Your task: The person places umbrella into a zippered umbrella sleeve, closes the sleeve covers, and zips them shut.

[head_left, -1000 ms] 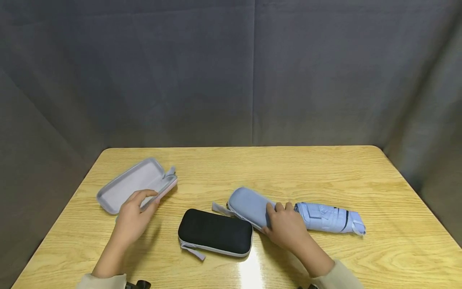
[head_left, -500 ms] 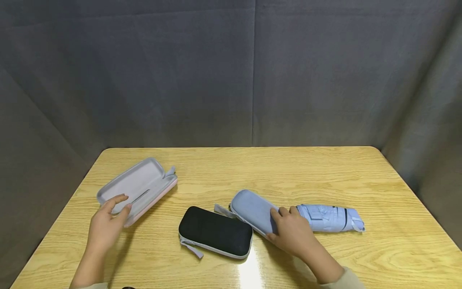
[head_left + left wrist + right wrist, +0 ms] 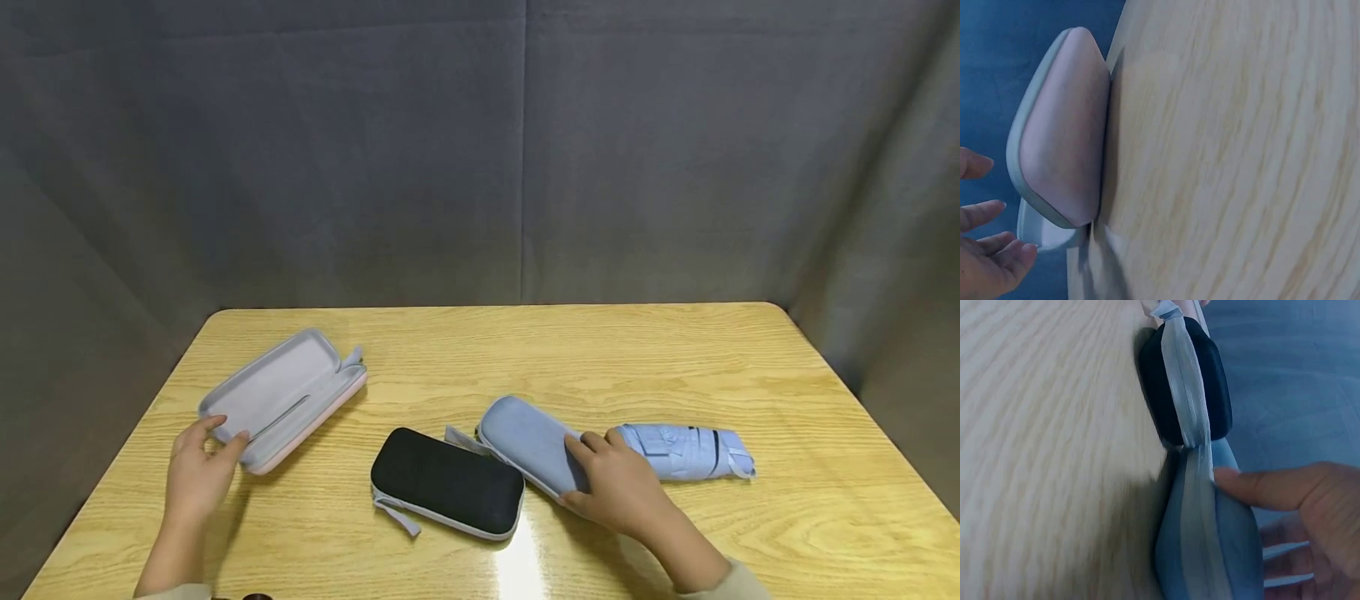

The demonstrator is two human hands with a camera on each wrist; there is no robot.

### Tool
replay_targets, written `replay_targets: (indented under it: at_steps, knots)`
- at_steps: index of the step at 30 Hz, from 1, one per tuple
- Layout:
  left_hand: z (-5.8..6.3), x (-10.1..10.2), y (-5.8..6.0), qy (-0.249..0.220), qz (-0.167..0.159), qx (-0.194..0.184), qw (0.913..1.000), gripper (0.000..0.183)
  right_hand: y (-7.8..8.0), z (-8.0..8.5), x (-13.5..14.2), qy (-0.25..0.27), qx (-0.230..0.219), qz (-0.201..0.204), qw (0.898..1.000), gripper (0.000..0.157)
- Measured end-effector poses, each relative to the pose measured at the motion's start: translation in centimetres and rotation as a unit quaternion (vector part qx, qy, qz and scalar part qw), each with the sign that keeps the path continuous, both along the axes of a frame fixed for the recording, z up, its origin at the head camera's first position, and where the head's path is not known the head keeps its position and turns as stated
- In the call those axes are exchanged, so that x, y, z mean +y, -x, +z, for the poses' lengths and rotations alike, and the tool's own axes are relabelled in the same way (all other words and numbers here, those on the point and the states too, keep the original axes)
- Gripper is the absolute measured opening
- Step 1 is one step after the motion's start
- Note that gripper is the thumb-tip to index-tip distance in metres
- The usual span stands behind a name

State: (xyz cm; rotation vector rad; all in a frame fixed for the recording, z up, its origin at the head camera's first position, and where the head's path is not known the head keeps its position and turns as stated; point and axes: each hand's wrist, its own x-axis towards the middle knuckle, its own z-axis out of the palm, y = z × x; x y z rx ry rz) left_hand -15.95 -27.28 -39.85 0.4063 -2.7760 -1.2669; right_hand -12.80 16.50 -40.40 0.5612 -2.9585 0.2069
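Observation:
On the table's left lies an unzipped hard pencil case (image 3: 273, 379), grey inside and pink outside, its lid folded back. My left hand (image 3: 195, 471) is at its near-left end, fingers loosely spread; in the left wrist view the fingertips (image 3: 1025, 253) come close to the lid, contact unclear. Right of centre, my right hand (image 3: 618, 483) holds the near-right end of a closed blue pencil case (image 3: 528, 437), thumb on the zip side and fingers across the top. A closed black pencil case (image 3: 450, 482) lies in the middle, against the blue one.
A folded blue umbrella (image 3: 682, 452) lies to the right, just past my right hand. All of it rests on a wooden table (image 3: 810, 400), with grey curtains (image 3: 480, 167) behind and at the sides. The black case's pull tab (image 3: 397, 518) points toward me.
My left hand has drawn back left and nearer along the pink case, baring more of its inside. The blue case has shifted slightly right and nearer with my right hand.

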Motion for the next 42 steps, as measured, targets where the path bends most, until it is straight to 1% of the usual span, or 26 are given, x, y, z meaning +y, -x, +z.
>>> replay_targets:
  at_steps: [3,5,8,11,14,18,21,26,32,34,35,37,39,42]
  knots:
    - [-0.4,-0.4,0.2,-0.008,0.023,-0.008,0.9997,0.061,0.0,-0.1,0.6,0.024,-0.022,0.009,0.999,0.068]
    - [-0.7,-0.6,0.3,-0.021,0.036,-0.009,0.9991,0.063,0.0,-0.1,1.3,0.048,-0.040,0.019,0.998,0.067]
    - [-1.0,-0.9,0.5,-0.046,0.058,-0.006,0.9972,0.067,0.0,0.0,2.3,0.084,-0.066,0.042,0.993,0.066]
    - [-1.3,-1.2,0.6,-0.074,0.071,-0.014,0.9946,0.070,0.0,0.1,3.0,0.111,-0.083,0.061,0.988,0.062]
    - [-1.5,-1.3,0.7,-0.097,0.074,-0.022,0.9922,0.072,-0.1,0.2,3.5,0.127,-0.086,0.075,0.985,0.056]
    - [-1.6,-1.3,1.0,-0.141,0.067,-0.026,0.9875,0.072,0.0,0.3,4.3,0.143,-0.065,0.086,0.984,0.051]
    - [-1.7,-1.3,1.3,-0.165,0.062,-0.033,0.9837,0.073,0.1,0.4,5.1,0.149,-0.042,0.078,0.985,0.050]
    - [-2.0,-1.6,1.8,-0.160,0.080,-0.045,0.9828,0.072,0.1,0.5,7.1,0.151,-0.020,0.055,0.987,0.053]
    - [-2.2,-2.2,2.6,-0.149,0.090,-0.052,0.9833,0.071,0.1,0.5,9.8,0.136,-0.027,0.016,0.990,0.058]
    - [-2.4,-2.5,2.9,-0.152,0.097,-0.053,0.9822,0.069,0.2,0.5,10.5,0.129,-0.032,0.007,0.991,0.059]
    - [-2.6,-2.7,3.1,-0.150,0.101,-0.054,0.9820,0.069,0.2,0.5,10.8,0.124,-0.034,0.005,0.992,0.060]
    - [-3.1,-3.1,3.5,-0.164,0.106,-0.055,0.9792,0.068,0.4,0.5,11.4,0.116,-0.035,0.002,0.993,0.060]
    - [-3.9,-3.7,4.0,-0.181,0.110,-0.051,0.9759,0.067,0.5,0.5,11.7,0.108,-0.033,0.003,0.994,0.060]
    - [-5.4,-4.9,4.9,-0.195,0.106,-0.051,0.9738,0.066,0.8,0.4,12.2,0.098,-0.034,0.006,0.995,0.061]
